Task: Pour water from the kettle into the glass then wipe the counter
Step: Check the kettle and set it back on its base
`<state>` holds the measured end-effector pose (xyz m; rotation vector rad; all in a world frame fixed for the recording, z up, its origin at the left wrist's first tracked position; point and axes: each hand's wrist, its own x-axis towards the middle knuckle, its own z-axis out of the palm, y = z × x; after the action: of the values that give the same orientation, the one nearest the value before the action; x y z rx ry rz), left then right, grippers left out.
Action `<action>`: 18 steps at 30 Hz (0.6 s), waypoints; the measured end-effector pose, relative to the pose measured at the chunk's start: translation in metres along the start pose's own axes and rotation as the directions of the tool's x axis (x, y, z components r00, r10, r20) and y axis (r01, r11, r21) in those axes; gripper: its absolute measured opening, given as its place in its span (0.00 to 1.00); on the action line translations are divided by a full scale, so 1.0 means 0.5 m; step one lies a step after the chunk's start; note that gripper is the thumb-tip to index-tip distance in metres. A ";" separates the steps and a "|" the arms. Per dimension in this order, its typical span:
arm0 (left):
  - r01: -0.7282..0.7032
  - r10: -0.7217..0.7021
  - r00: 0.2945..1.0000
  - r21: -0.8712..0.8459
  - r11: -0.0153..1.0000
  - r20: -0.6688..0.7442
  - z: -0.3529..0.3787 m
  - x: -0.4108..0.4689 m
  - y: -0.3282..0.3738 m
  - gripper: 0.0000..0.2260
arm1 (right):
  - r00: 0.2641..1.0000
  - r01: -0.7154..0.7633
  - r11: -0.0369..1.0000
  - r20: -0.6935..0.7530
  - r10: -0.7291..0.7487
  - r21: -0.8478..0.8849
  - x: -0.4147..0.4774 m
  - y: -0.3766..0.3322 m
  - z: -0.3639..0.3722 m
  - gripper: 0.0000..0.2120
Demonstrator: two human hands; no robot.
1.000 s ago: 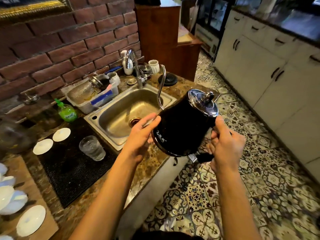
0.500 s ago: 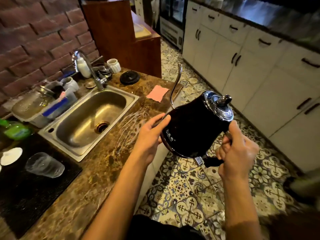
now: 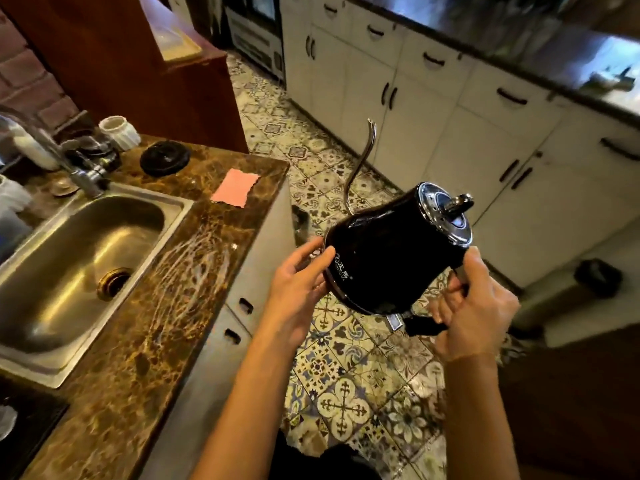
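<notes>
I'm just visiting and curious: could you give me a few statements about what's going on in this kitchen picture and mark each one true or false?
1. Both hands are on the black gooseneck kettle. True: the left hand steadies its base and the right hand holds the handle.
2. The kettle stands on the round black base. False: it is held in the air over the patterned tile floor.
3. A pink cloth lies on the brown marble counter. True.
4. The kettle's chrome lid is off. False: it sits on the kettle.
5. The counter beside the steel sink is dry. False: wet streaks show there.
</notes>
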<state>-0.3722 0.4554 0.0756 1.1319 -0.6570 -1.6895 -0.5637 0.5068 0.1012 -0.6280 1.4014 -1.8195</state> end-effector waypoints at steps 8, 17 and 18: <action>0.019 -0.021 0.999 0.058 0.998 0.043 0.002 0.115 0.032 0.27 | 0.999 0.047 0.999 -0.026 -0.047 -0.001 0.080 0.024 0.054 0.22; -0.040 0.033 0.997 0.122 0.992 0.066 0.014 0.268 0.118 0.28 | 0.993 0.111 0.989 -0.029 -0.114 -0.098 0.183 0.041 0.179 0.23; -0.038 0.029 0.997 0.131 0.991 0.074 0.011 0.283 0.125 0.29 | 0.994 0.101 0.991 -0.031 -0.104 -0.088 0.193 0.042 0.189 0.23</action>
<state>-0.3661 0.3008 0.0747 1.1498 -0.8402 -1.6847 -0.5454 0.3713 0.1020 -0.7271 1.5030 -1.8662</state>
